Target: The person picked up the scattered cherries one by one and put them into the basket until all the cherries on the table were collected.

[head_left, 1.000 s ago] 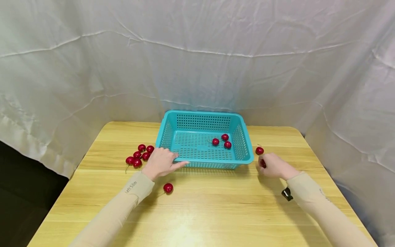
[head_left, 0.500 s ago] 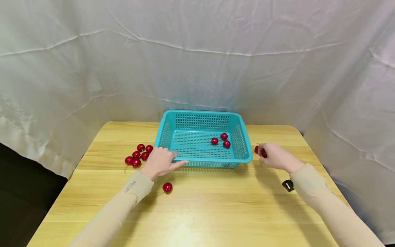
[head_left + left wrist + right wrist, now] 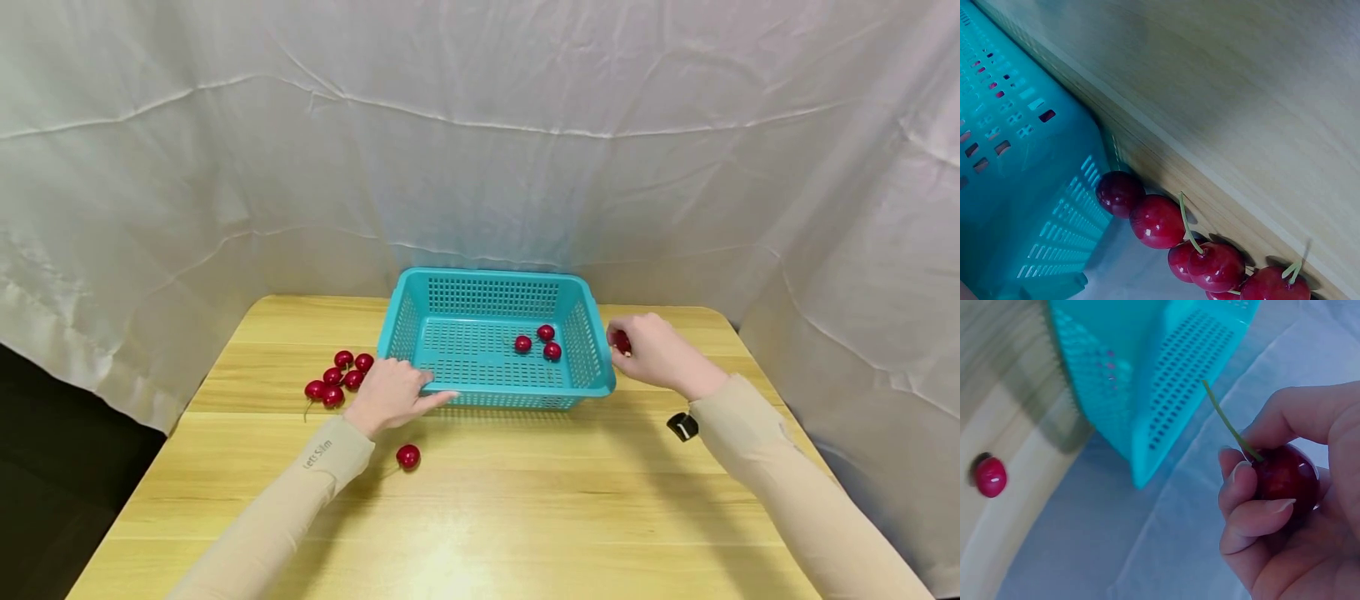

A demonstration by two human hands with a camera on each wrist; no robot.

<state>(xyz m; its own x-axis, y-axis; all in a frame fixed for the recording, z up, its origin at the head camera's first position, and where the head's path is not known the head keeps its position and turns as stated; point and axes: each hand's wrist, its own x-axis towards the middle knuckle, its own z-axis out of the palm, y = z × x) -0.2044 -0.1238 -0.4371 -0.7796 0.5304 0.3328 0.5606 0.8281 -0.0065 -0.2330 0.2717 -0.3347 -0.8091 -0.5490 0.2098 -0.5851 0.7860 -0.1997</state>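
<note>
My left hand (image 3: pixel 392 393) grips the near-left rim of a turquoise plastic basket (image 3: pixel 517 392), thumb stretched along the front wall. The left wrist view shows the basket's perforated wall (image 3: pixel 1063 240) with red cherries (image 3: pixel 1159 222) close beside it. My right hand (image 3: pixel 654 354) is raised just outside the basket's right rim, holding a dark red cherry (image 3: pixel 1288 478) between thumb and curled fingers, green stem pointing out. Inside the basket, on the right of its floor, lie three cherries (image 3: pixel 552 351).
Left of the basket, several cherries (image 3: pixel 332 397) lie clustered on the wooden table (image 3: pixel 510 508). A single cherry (image 3: pixel 408 457) sits nearer the front, by the left sleeve. The right wrist view has one cherry (image 3: pixel 991 477) on the wood. Pale curtains (image 3: pixel 487 183) hang behind.
My right hand has risen from the tabletop and moved away from me and left to the basket's right rim, carrying the cherry. The left hand has stayed on the basket.
</note>
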